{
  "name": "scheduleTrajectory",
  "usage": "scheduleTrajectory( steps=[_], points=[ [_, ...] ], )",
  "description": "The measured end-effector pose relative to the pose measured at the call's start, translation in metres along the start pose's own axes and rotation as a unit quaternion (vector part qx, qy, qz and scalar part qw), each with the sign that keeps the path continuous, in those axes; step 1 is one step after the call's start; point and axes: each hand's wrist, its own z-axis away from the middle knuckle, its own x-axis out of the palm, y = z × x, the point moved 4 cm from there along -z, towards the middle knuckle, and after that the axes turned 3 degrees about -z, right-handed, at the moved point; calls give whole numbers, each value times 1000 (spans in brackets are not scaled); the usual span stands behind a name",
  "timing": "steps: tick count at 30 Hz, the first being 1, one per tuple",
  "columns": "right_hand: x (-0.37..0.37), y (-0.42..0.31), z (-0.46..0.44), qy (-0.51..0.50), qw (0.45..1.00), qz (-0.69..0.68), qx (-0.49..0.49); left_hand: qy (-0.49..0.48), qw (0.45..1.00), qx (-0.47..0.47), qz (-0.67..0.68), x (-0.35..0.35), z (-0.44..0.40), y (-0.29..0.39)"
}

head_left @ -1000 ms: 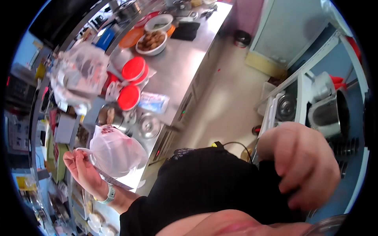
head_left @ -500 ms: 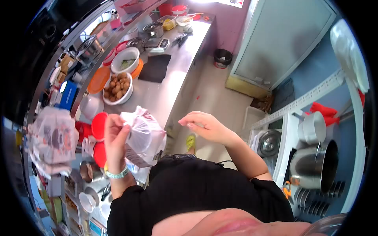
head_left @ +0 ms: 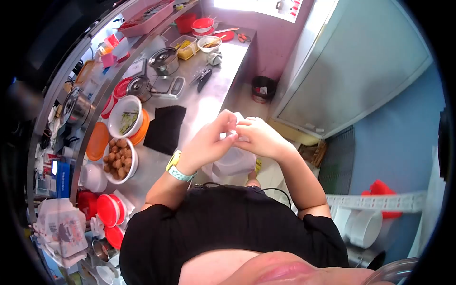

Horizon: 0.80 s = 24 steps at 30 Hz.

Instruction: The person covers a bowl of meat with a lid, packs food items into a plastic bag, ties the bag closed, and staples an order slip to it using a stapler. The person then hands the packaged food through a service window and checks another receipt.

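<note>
A white, partly see-through plastic bag [head_left: 233, 164] hangs in front of my body, its gathered top pinched between my fingers. My left hand [head_left: 207, 142], with a yellow and mint band at the wrist, is closed on the neck of the bag. From the other side my right hand [head_left: 264, 137] meets it, fingers curled at the same bunched plastic. The two hands nearly touch, and they cover most of the bag's top. What the bag contains cannot be made out.
On the steel counter [head_left: 156, 164] at left are a bowl of round brown balls [head_left: 118, 160], a bowl with green pieces [head_left: 126, 118], a black mat [head_left: 165, 129], a scale [head_left: 168, 87] and lidded steel pots. A black bin [head_left: 263, 89] stands by the wall.
The bag has moved right, from beside the counter to in front of my body. My right hand, free before, has joined my left at its top. The view has turned and shifted.
</note>
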Motion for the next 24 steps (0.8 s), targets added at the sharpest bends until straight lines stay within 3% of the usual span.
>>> scheduleTrajectory(
  steps=[2,3,6,8,12,15,20,24],
  points=[
    [-23,49,-12,-75,994,-31,79,3,1000,-18,8,11,-50,-16],
    [-38,66,-20,-75,994,-48,64,3,999,-46,-13,15,-73,-22],
    [-63,133,-38,-113,985,-31,126,63,996,-14,-66,20,-142,-34],
    [-76,170,-53,-73,992,-80,62,100,992,-18,-81,17,-186,-43],
    [-107,239,-96,-55,998,-22,5,132,984,-81,-89,6,-251,-57],
    [-124,278,-133,-16,1000,-16,-18,202,965,1,-169,-12,-294,-85],
    [-140,358,-206,-13,1000,-2,-21,216,958,3,-191,-50,-375,-139],
    [-159,441,-265,-29,992,118,-29,210,943,4,-257,-92,-439,-164]
  ],
)
